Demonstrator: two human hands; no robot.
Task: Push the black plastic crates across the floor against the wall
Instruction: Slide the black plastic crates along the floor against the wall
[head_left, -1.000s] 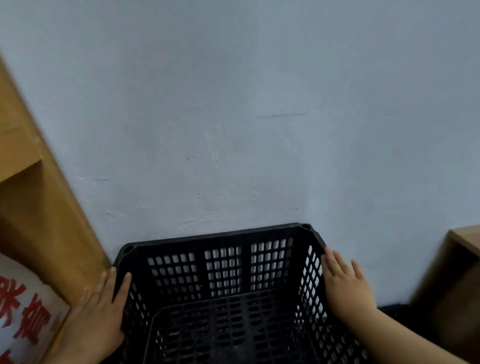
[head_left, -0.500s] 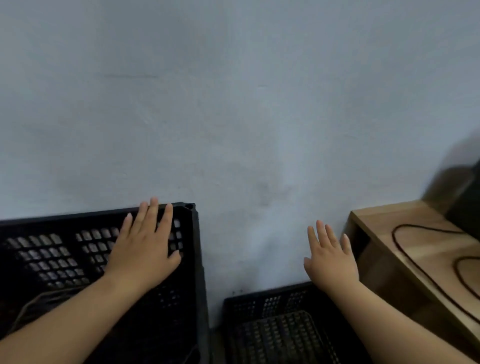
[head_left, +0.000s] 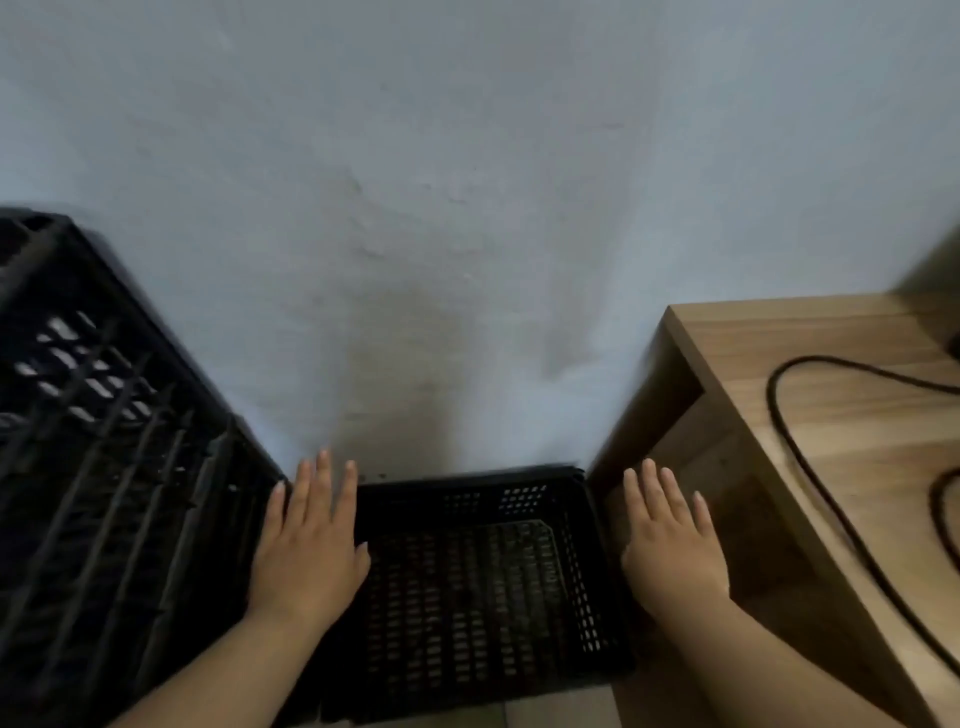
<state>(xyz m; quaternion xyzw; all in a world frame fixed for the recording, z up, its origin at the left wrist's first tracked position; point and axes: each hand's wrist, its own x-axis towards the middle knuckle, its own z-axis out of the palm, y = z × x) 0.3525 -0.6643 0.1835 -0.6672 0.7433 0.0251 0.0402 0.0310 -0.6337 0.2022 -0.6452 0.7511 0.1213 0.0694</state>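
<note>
A low black perforated crate (head_left: 483, 587) sits on the floor with its far rim at the pale wall (head_left: 467, 208). A taller black crate (head_left: 104, 441) stands to its left, also at the wall. My left hand (head_left: 311, 551) is flat with fingers spread over the low crate's left rim, beside the tall crate. My right hand (head_left: 670, 545) is flat with fingers spread at the low crate's right rim, next to the wooden furniture. Neither hand holds anything. Whether the palms touch the rims is unclear.
A wooden desk (head_left: 810, 415) stands close on the right of the low crate, with a black cable (head_left: 810, 467) looping over its top. A strip of pale floor (head_left: 556, 714) shows in front of the crate.
My view has swung right and down, from the tall crate to the low one. My left hand has left the tall crate and both hands have dropped to the low crate's sides.
</note>
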